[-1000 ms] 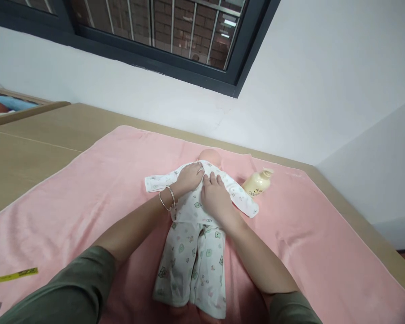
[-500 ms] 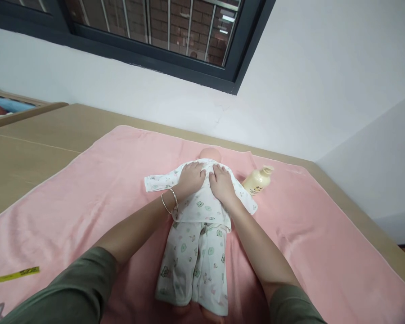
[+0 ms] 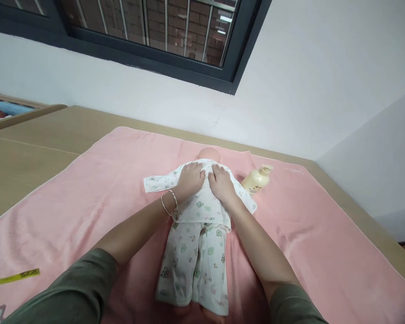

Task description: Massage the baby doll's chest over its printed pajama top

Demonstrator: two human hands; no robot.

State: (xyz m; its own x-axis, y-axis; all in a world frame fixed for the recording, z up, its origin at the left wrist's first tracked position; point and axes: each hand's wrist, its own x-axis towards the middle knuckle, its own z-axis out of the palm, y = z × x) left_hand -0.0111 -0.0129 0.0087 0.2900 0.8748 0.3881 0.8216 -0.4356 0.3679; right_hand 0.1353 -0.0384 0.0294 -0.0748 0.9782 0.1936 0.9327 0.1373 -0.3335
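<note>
A baby doll point(image 3: 209, 155) in a white printed top point(image 3: 202, 207) and matching trousers point(image 3: 180, 265) lies stretched out on a pink blanket point(image 3: 97, 198). Its head points away from me, and both its feet show at the trouser hems. My left hand point(image 3: 191, 179) rests flat on the left side of its upper body, with a silver bangle point(image 3: 165, 204) at the wrist. On the right side of the upper body lies my right hand point(image 3: 221, 182), palm down with fingers extended. The two hands are close together but apart.
A cream pump bottle point(image 3: 256, 180) leans by the doll's right-side sleeve. A yellow strip point(image 3: 13, 277) lies at the lower left. Beyond the blanket are a wooden surface point(image 3: 47, 130), a white wall point(image 3: 175, 103) and a dark-framed window point(image 3: 231, 81).
The view has shifted very slightly. Both hands stay in the same place on the doll's upper body, and the doll and bottle have not visibly moved.
</note>
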